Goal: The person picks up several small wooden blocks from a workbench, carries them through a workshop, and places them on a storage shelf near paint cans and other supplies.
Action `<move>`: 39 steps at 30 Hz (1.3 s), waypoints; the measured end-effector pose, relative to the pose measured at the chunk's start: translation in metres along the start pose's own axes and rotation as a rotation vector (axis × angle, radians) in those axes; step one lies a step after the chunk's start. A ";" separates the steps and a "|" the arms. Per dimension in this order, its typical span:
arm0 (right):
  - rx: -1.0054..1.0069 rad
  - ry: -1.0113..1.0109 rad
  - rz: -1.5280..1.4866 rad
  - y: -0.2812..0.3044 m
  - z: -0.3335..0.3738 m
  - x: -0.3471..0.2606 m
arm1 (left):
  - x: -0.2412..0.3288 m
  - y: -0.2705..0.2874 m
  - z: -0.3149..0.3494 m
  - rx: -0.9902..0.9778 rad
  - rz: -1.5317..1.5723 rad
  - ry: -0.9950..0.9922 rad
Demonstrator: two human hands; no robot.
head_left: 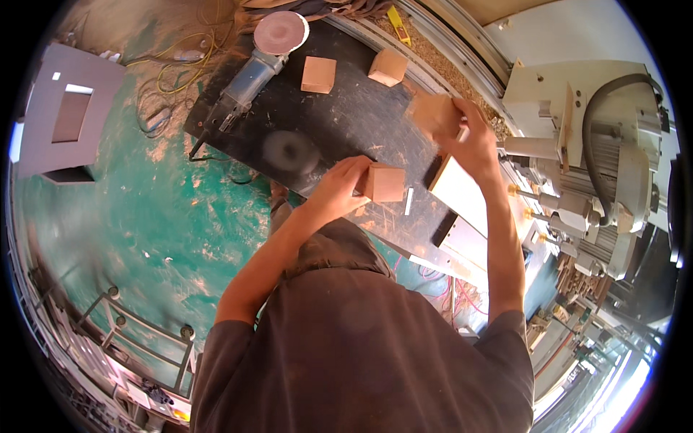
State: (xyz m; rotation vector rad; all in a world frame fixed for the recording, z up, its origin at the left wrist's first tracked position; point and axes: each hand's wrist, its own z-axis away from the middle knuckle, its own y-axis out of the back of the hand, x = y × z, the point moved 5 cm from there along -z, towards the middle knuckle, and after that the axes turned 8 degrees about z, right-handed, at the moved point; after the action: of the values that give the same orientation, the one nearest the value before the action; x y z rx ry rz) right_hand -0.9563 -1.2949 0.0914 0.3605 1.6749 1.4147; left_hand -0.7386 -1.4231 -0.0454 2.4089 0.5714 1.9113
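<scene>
- L block (386,183): squared wood cube, reddish-brown, crisp edges, smooth-looking faces; at near side of bench (361,119), in front of torso. Can't tell if its base rests on bench.
- L hand (338,190): narrow, fingers wrapped on L block's left side, prob. to steady it & leave the near face clear.
- R block (432,114): paler wood, blurred, so grain & edges n/a; toward bench's far right side.
- R hand (476,144): fingers bent round R block's right end, holding it; prob. an end grip for easy turning. Exact thumb contact unclear.
- Two more blocks, far side of bench: mid block (318,75) & corner block (388,67), well apart, prob. spaced for easy pick-up.
- Angle grinder (251,81): metal body, left on bench, round pinkish disc (281,32) facing up, prob. so abrasive stays off the surface.
- Bench: dark, flat, scuffed, dusty. White strip (409,201) just right of L block.
- Beyond: sawdust (473,81) in a channel, coarse/loose; pale metal machine (613,169) on right; green floor (195,245) on left, dust-smeared.
</scene>
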 end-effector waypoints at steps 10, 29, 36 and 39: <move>-0.013 0.396 0.156 0.013 0.093 -0.095 | -0.003 0.008 -0.013 -0.104 0.009 0.020; -0.166 0.398 0.229 -0.016 0.090 -0.101 | -0.014 0.012 -0.008 -0.034 0.076 -0.033; -0.125 0.250 0.111 -0.005 0.034 -0.078 | 0.002 0.058 -0.006 -0.036 -0.121 -0.024; -0.070 0.253 0.243 -0.028 -0.030 -0.058 | -0.009 0.087 -0.020 0.083 -0.327 -0.029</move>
State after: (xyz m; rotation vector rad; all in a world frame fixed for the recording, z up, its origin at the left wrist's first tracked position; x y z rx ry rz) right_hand -0.9380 -1.3635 0.0901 0.3672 1.8243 1.7536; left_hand -0.7357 -1.5117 -0.0282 2.2121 0.9908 1.7456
